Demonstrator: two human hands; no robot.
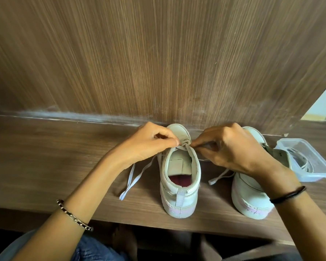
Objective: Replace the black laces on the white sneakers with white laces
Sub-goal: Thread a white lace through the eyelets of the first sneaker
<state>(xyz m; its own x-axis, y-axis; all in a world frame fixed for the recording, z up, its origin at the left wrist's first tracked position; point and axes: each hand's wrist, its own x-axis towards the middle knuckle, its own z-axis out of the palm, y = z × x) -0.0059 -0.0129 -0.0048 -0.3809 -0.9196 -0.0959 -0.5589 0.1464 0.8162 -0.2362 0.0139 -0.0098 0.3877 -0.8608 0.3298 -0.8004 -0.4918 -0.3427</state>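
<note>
Left hand and right hand, fingers curled, pinch the white lace atop the sneaker, tongue label unreadable; at three o'clock a second sneaker overlaps a clear tub.

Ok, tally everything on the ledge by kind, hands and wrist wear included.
Sneakers: 2, centre sneaker, right sneaker
Plastic container: 1
White laces: 2 visible, threaded lace, coiled lace in the container
Hands: 2, left hand, right hand, both pinching the threaded lace
Wrist wear: 2, chain bracelet, black band
Total: 9
</note>
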